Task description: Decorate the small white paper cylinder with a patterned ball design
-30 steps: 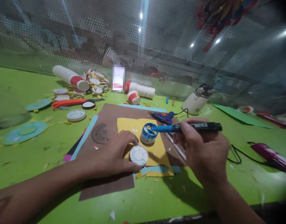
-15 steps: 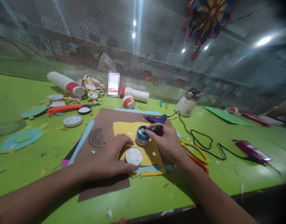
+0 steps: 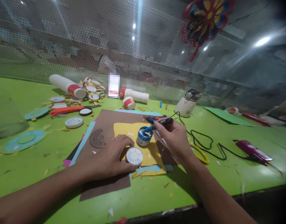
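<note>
My left hand [image 3: 116, 152] curls round a small white disc [image 3: 134, 156], thumb at its near edge and fingers at its far side. Dark lines split the disc's face into sections, and some on its left carry blue dots. My right hand [image 3: 174, 135] pinches a black and blue marker [image 3: 160, 123], its blue end in the mouth of a small paint jar [image 3: 144, 137]. Blue and white paint coats the jar's inside and rim. Both jar and disc rest on a yellow sheet [image 3: 124, 129] over brown paper [image 3: 108, 118].
Left lie orange-handled scissors [image 3: 66, 110], a protractor [image 3: 98, 138], another patterned disc [image 3: 74, 122] and blue rings [image 3: 25, 141]. Paper cups [image 3: 135, 95] lie at the back beside a phone-like bright panel [image 3: 113, 84]. Right are a bottle [image 3: 187, 104], a black cord [image 3: 201, 141] and a purple device [image 3: 252, 151].
My right hand has shifted right and slightly back, tilting the marker lower so more of it shows, its end still at the jar. My left hand stays round the disc.
</note>
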`<state>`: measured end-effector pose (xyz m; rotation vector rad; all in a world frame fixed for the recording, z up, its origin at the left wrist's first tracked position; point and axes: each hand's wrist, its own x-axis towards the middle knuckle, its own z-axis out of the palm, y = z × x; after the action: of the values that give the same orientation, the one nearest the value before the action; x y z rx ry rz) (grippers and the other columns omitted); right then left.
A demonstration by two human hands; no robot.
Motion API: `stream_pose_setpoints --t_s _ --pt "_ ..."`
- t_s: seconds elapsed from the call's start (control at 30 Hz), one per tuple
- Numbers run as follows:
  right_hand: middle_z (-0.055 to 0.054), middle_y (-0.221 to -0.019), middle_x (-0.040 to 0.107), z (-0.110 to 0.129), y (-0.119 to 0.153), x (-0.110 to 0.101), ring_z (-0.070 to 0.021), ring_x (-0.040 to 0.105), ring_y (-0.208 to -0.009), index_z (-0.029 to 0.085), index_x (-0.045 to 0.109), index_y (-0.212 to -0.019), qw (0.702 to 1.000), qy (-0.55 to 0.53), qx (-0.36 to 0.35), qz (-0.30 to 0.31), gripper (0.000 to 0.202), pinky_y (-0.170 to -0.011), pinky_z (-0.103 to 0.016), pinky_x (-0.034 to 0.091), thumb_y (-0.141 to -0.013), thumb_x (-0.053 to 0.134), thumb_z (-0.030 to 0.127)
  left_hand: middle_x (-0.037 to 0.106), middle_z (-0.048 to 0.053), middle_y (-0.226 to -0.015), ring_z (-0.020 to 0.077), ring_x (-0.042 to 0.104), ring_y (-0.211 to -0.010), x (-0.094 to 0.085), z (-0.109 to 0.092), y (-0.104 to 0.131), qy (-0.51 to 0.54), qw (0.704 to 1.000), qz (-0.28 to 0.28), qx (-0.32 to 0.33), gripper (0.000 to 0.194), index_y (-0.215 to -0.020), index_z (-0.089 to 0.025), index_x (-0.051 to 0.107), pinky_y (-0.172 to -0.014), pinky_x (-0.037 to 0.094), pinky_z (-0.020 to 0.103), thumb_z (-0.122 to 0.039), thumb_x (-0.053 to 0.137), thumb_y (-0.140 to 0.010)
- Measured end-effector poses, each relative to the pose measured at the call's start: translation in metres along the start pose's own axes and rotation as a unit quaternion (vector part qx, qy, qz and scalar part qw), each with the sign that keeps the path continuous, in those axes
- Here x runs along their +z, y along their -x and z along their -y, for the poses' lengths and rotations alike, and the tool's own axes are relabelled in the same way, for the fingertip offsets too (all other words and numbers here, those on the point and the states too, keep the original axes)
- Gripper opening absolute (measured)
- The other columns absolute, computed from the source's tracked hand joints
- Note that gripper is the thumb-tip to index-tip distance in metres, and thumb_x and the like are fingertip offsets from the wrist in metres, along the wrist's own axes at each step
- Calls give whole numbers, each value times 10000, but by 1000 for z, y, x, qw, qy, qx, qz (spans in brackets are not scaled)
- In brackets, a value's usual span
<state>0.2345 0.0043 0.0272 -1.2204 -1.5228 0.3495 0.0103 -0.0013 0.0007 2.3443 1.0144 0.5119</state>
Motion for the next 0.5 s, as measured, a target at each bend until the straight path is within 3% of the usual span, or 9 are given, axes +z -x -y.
stream_pose_setpoints --t_s 0.2,0.33,0.5 --pt "68 -496 502 11 -1 -10 -77 421 -445 156 606 -731 984 -148 76 -69 274 -443 -220 356 -801 727 391 572 93 -1188 285 562 -1052 -1 -1 1 5 1000 2 -10 408 -1108 -201 531 -896 476 444 -429 672 -801" --pt "67 -488 506 15 -1 -11 -72 410 -418 170 583 -685 954 -264 107 -99 279 -407 -218 355 -773 763 364 564 103 -1202 281 560 -1061 -1 -1 1 15 1000 1 -4 412 -1104 -192 540 -908 474 441 -451 663 -808" --pt "61 -504 530 24 7 -8 -60 423 -404 179 589 -674 928 -334 147 -81 238 -391 -198 361 -774 766 303 558 96 -1200 288 542 -1081 2 3 0 19 1000 -5 -10 465 -1130 -195 540 -920 466 444 -404 712 -753"
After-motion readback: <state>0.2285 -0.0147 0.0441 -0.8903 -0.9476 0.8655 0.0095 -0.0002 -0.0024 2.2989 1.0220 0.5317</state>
